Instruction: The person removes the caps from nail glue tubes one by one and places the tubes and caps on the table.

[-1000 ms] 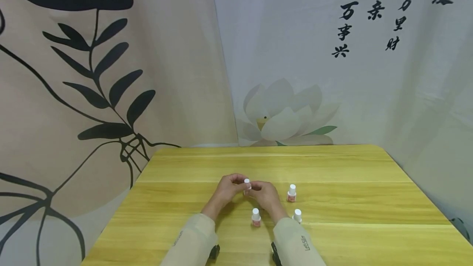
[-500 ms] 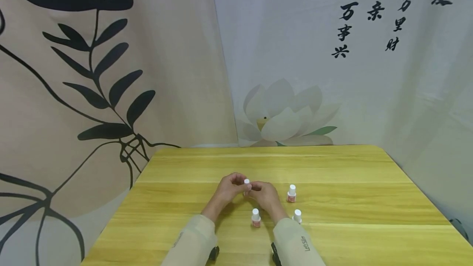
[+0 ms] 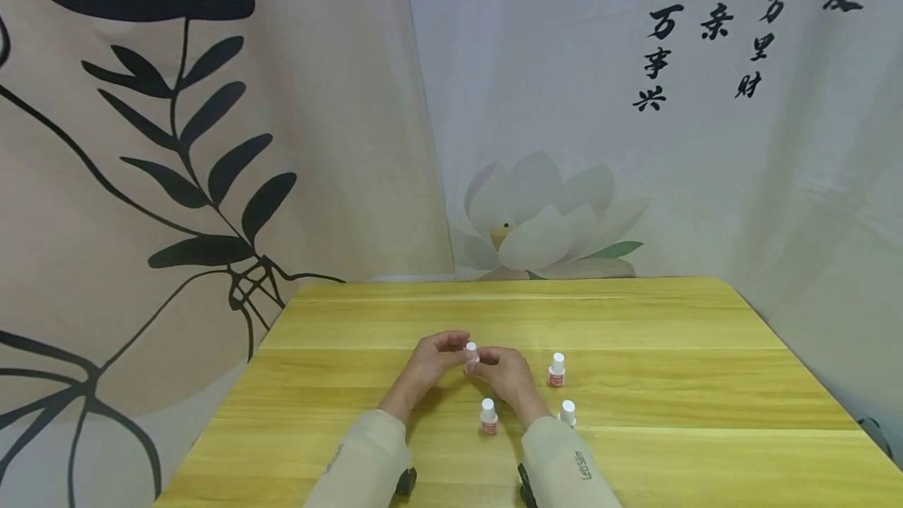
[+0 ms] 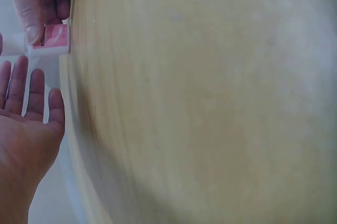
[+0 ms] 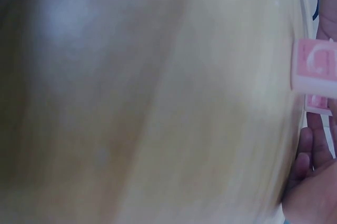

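Observation:
A small white-capped bottle with a pink label (image 3: pixel 471 367) is upright between the two hands in the head view. My right hand (image 3: pixel 509 377) pinches its body; the left wrist view shows the right thumb and fingers on the labelled bottle (image 4: pixel 55 36). On the cap's left side is my left hand (image 3: pixel 427 365), its thumb at the cap. In the left wrist view the left hand's fingers (image 4: pixel 36 90) are spread and nearly straight, not curled round the bottle. Whether the left thumb touches the cap is unclear.
Three similar bottles stand on the wooden table (image 3: pixel 670 382): one right of the hands (image 3: pixel 556 371), one between the forearms (image 3: pixel 489 417), and one partly hidden by the right sleeve (image 3: pixel 567 412). A printed curtain (image 3: pixel 339 100) hangs behind the table.
My left hand has shifted slightly left, and its thumb has drawn back from across the bottle's cap. The right hand and the standing bottles have stayed in place.

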`<state>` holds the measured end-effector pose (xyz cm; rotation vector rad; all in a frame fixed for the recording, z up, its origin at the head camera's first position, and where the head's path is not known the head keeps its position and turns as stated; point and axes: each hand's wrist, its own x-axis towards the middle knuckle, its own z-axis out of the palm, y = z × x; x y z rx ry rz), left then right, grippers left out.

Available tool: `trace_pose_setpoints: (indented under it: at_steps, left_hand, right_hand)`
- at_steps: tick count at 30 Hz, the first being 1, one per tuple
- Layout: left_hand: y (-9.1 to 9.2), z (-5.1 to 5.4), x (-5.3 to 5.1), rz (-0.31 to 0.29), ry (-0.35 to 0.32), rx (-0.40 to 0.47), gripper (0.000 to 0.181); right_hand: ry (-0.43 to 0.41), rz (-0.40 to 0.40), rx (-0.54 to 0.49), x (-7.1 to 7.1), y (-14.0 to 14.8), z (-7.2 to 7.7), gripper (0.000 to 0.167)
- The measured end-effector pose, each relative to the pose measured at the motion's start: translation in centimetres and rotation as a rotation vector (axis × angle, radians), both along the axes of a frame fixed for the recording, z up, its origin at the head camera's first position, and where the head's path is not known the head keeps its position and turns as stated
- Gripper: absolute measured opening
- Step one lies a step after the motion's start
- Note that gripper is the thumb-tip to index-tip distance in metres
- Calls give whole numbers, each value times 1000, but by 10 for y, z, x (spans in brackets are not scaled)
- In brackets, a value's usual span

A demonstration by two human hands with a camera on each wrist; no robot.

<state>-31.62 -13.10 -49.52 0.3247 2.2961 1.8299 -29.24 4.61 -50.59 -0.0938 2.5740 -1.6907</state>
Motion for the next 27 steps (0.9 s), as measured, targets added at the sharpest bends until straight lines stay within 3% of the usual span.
trace_pose_setpoints:
  at_steps: [16, 27]
  left_hand:
    - [1, -1, 0, 5, -26, 16, 43]
    - [2, -1, 0, 15, -4, 9, 35]
  right_hand:
    - [7, 0, -8, 2, -1, 2, 27]
    - [-3, 5, -14, 0, -1, -1, 28]
